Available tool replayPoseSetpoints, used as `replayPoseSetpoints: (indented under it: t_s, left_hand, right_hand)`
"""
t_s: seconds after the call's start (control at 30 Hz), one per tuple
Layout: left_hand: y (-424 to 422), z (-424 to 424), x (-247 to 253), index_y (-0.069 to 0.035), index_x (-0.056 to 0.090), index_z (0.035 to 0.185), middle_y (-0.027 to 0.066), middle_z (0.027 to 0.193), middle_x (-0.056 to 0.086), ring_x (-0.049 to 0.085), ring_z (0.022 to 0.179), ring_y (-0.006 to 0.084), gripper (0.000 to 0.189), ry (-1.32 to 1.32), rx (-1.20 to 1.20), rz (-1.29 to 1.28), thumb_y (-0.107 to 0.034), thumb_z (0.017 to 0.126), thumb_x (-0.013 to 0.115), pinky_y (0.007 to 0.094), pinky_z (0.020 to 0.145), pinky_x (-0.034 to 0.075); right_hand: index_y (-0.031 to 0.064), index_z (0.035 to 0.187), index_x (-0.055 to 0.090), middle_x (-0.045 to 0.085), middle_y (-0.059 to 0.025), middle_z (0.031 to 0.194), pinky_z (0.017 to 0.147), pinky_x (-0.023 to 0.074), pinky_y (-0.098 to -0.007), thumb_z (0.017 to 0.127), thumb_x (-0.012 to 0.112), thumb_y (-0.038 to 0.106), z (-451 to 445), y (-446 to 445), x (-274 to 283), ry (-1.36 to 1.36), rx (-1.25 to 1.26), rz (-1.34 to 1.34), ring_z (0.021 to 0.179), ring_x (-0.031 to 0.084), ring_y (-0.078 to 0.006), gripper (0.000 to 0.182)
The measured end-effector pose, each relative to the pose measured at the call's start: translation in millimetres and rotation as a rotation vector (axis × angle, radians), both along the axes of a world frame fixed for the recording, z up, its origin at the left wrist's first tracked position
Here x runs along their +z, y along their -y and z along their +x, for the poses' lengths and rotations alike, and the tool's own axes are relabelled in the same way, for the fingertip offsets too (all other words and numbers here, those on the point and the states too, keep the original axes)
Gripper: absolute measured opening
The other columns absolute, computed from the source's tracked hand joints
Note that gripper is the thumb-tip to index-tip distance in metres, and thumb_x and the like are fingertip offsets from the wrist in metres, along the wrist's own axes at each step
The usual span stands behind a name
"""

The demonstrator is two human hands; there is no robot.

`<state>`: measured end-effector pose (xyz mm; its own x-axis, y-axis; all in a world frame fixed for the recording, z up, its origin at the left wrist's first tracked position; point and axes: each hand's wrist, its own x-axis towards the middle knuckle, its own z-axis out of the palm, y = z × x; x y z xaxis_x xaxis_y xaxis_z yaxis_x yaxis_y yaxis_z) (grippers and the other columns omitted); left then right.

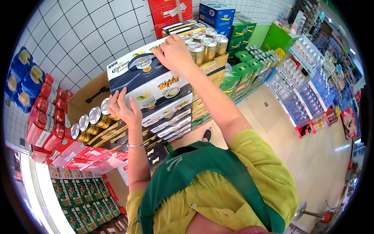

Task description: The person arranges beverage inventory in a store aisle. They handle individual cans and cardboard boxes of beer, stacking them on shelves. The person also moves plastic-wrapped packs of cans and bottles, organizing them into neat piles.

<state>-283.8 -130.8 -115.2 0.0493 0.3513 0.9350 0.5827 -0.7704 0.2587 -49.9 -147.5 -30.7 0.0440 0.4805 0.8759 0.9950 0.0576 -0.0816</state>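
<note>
A dark blue and white Corona Extra carton [169,90] lies on top of a stack of like cartons [172,120]. My right hand [175,54] rests on its top face near the right end, fingers curled by the dark handle opening. With fingers spread, my left hand [125,108] touches the carton's front left corner. Just beside the left hand, gold and black cans [96,117] stand in an open cardboard box [84,95]. Beyond the right hand, gold cans with silver lids [209,46] stand in a cut-down cardboard tray [214,64].
Red Budweiser packs [46,117] and blue can packs [24,79] rise at the left. Green Heineken cartons [79,190] are stacked at lower left. Red boxes [169,13] and blue cartons [216,14] stand by the tiled wall. A bottled-drink shelf [301,84] stands across the tiled floor [263,122].
</note>
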Motion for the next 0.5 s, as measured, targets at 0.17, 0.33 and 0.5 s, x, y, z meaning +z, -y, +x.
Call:
replayPoseSetpoints:
  t_s: [0.17,0.33,0.5]
  left_hand:
    - [-3,1,-3,-0.009,0.064,0.111,0.0103,0.118,0.051,0.038,0.118,0.0318,0.03,0.01,-0.007,-0.001,-0.009,0.082,0.059,0.0443,0.103,0.024]
    - [-5,2,-5,-0.008,0.064,0.111,0.0113,0.117,0.052,0.04,0.116,0.0318,0.03,0.035,-0.004,0.022,-0.009,0.082,0.058,0.0445,0.102,0.024]
    - [-6,2,-6,-0.008,0.065,0.109,0.0116,0.116,0.052,0.04,0.115,0.0318,0.029,0.045,-0.02,0.016,-0.006,0.081,0.059,0.0445,0.102,0.027]
  right_hand:
    - [0.0049,0.115,0.058,0.052,-0.0218,0.126,0.104,0.0319,-0.048,0.09,0.055,0.039,7,-13,-10,0.002,0.031,-0.08,0.123,0.041,-0.0414,0.043]
    - [-0.0037,0.107,0.058,0.06,-0.0198,0.1,0.091,0.0383,-0.0448,0.089,0.054,0.04,7,-9,-1,-0.155,0.117,0.003,0.099,0.05,-0.0361,0.047]
    - [-0.0023,0.074,0.07,0.061,-0.0178,0.086,0.089,0.0398,-0.0427,0.091,0.052,0.036,10,-12,-3,-0.075,0.101,0.04,0.095,0.051,-0.0333,0.046]
